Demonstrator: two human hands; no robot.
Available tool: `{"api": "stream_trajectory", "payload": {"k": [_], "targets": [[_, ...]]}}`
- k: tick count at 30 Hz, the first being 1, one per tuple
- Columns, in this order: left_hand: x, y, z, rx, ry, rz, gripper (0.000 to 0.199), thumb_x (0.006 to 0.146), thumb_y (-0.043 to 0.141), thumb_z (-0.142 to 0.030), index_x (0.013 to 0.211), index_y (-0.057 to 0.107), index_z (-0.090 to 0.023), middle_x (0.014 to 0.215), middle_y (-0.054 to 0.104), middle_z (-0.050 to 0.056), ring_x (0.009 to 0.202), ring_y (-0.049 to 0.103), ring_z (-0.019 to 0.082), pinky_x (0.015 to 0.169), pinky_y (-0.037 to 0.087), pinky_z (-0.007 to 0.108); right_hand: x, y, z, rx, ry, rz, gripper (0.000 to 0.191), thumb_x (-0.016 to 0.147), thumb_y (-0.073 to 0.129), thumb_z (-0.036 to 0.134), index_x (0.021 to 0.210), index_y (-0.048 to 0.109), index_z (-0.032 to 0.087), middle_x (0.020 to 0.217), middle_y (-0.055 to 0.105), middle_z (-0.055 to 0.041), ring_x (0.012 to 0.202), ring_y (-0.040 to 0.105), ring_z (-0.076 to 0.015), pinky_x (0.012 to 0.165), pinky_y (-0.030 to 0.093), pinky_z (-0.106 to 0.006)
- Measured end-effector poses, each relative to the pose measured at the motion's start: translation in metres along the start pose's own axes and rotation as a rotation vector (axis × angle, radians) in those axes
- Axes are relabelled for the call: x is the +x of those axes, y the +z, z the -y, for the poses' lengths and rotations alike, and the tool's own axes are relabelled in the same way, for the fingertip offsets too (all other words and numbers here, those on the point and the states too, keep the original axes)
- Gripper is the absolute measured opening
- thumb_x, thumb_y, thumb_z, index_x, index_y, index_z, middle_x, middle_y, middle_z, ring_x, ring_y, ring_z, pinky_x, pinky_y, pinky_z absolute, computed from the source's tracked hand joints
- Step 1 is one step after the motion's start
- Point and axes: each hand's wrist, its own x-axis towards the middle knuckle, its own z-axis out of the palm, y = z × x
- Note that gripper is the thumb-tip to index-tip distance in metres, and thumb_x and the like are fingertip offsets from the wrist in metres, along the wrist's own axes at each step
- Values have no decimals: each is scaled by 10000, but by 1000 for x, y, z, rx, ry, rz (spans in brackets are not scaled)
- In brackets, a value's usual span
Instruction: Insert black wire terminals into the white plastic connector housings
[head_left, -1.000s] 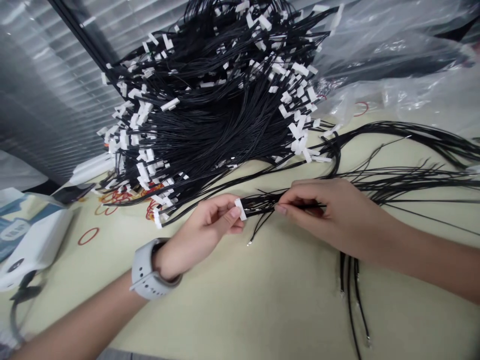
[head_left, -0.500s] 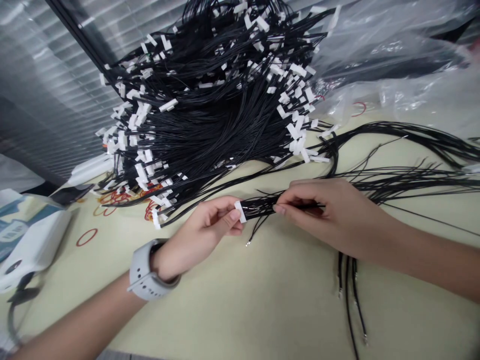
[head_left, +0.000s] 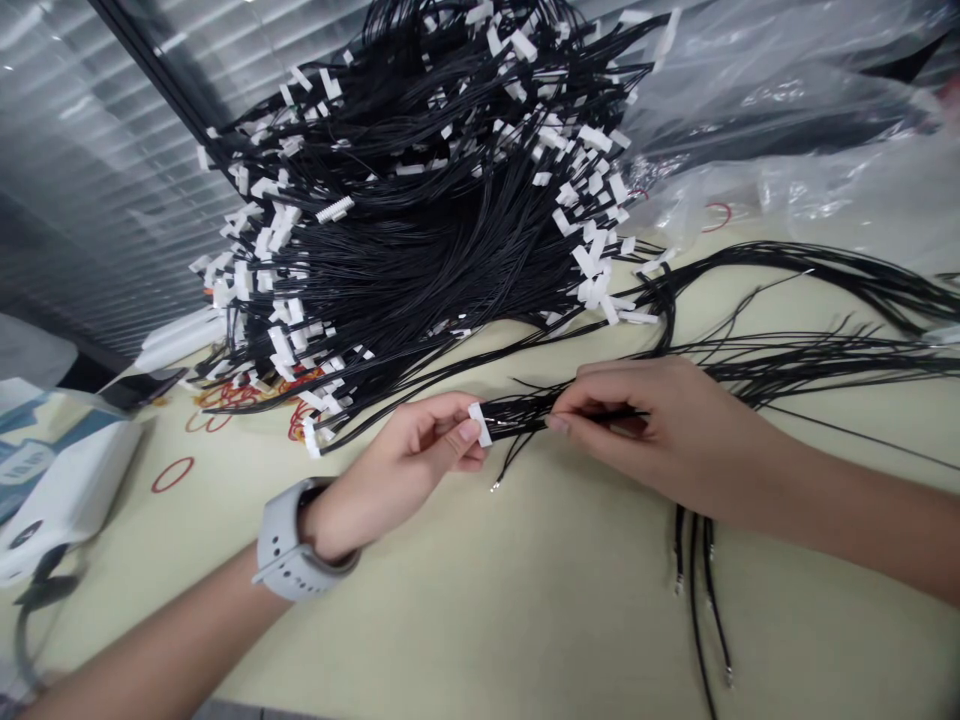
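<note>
Two hands pinch tight over the table (head_left: 450, 620): the left hand (head_left: 397, 470) holds a small white plug (head_left: 480, 424), the right hand (head_left: 645, 435) holds its thin black wires (head_left: 525, 412), light and floppy, so the stiff plug looks easiest to grip.

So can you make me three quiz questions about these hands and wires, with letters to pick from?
1. Where is the grey watch?
A) On the right wrist
B) On the left wrist
C) Lying on the table

2. What colour is the plastic connector in the left hand?
A) Red
B) Blue
C) White

3. What is the right hand doing?
A) Lying open on the table
B) Pinching black wires
C) Holding a red rubber band

Answers:
1. B, because the strap wraps the left wrist.
2. C, because it shows white at the fingertips.
3. B, because the thumb and fingers close on the wires.
</note>
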Motion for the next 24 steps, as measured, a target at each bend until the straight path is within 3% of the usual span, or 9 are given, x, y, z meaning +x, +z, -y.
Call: {"api": "stream_trajectory", "payload": {"k": [24], "targets": [[0,2,-5,55,34,65,175,852,496,-211,704,558,-142,668,513,-9,633,501,92,615,463,203,0,4,2,-38,-92,-14,126,792,514,143,734,616,188,637,578,31,520,461,-69,472,328,-199]]}}
